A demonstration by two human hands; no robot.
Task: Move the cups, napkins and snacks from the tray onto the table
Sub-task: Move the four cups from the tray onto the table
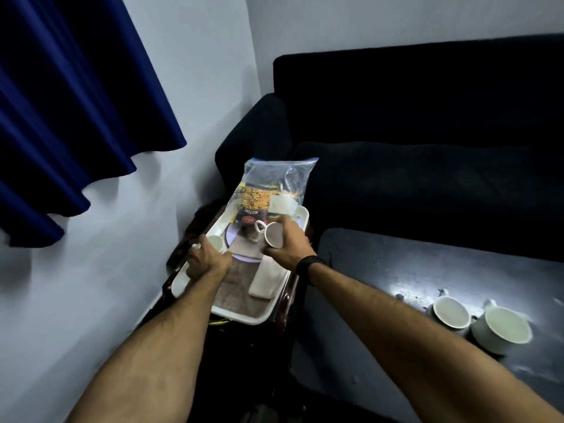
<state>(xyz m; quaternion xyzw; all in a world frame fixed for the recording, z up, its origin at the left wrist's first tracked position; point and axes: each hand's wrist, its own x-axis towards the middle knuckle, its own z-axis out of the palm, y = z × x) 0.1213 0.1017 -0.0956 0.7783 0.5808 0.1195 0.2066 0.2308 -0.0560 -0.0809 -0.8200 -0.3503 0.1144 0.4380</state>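
A white tray [244, 317] lined with a brown mat stands on a dark stand left of the table. My right hand [290, 242] is shut on a white cup [271, 235], tipped on its side above the tray's middle. My left hand [207, 259] grips another white cup [216, 242] at the tray's left rim. A clear snack bag [262, 193] labelled "mixture" lies across the tray's far end, and folded white napkins [265, 280] lie on the mat near the right rim. Two white cups [451, 312] [503, 329] stand on the dark table [412, 270].
A dark sofa [427, 132] runs behind the table and tray. A pale wall [106, 254] and a blue curtain [61, 117] close off the left side. The stand under the tray is dark wood [287, 303].
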